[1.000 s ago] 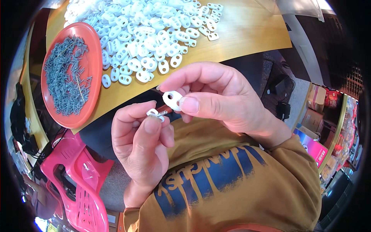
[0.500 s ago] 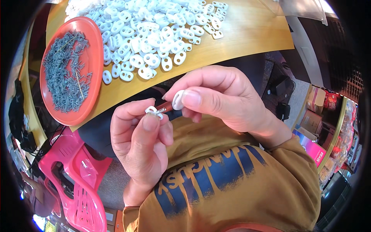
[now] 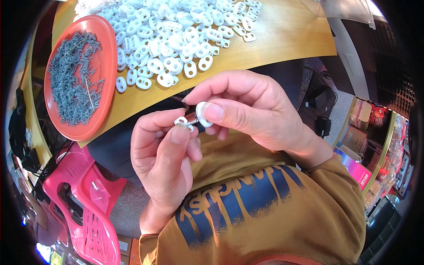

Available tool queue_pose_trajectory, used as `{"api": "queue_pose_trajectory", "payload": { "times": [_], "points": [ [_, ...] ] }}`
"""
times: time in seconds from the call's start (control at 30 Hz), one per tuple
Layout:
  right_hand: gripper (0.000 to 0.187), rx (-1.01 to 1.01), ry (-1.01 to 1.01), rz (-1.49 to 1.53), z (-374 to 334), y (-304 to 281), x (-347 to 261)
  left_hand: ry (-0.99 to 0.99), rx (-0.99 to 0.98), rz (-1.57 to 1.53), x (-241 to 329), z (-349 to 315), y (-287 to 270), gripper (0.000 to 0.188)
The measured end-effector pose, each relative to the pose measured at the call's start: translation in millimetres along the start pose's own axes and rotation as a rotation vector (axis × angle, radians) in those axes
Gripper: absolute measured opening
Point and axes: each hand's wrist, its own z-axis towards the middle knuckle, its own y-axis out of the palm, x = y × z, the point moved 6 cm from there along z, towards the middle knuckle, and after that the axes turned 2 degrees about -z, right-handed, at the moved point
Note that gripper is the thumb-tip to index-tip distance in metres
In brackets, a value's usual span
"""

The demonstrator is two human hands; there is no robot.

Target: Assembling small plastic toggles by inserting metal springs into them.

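In front of my body, my left hand (image 3: 164,152) pinches a small white holed plastic cord lock part (image 3: 180,120) between thumb and forefinger. A small metal coil spring (image 3: 192,121) sticks out of it to the right. My right hand (image 3: 247,115) is closed with thumb and fingers on a rounded white cord lock shell (image 3: 203,114). The spring's free end meets the shell; whether it sits inside is hidden. On the table ahead lies a heap of white two-hole cord lock parts (image 3: 172,39). To its left, an orange-red plate (image 3: 106,59) bears a pile of metal springs (image 3: 73,79).
The yellow wooden table (image 3: 282,46) has its near edge just beyond my hands. A pink plastic chair (image 3: 88,207) stands at the lower left. Shelves with boxes (image 3: 362,112) and packaged goods are at the right. A clear plastic container (image 3: 344,11) shows at the upper right.
My left hand has moved slightly right and up, bringing the spring against the shell in my right hand. The gap between the two white parts has narrowed.
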Motion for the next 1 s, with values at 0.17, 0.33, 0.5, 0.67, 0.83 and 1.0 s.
{"api": "queue_pose_trajectory", "payload": {
  "times": [0.17,0.33,0.5,0.67,0.83,1.0],
  "points": [
    [0.017,-0.003,0.01,-0.002,0,0,-1,-0.012,0.0,0.018,-3,0,0,0.018],
    [0.016,-0.023,-0.01,-0.013,0,1,-2,-0.009,-0.014,0.023,-4,0,-1,0.018],
    [0.011,0.066,-0.251,-0.331,-2,-3,-6,-0.01,-0.011,0.034,-5,0,-1,0.017],
    [0.008,0.095,-0.503,-0.725,-4,2,-20,0.0,0.0,0.058,-5,0,-3,0.017],
    [0.01,0.068,-0.558,-0.834,-5,5,-24,-0.008,0.016,0.065,-5,-1,-3,0.016],
    [0.013,0.068,-0.603,-0.92,-6,6,-22,-0.006,0.013,0.076,-6,-1,-3,0.016]
  ]
}}
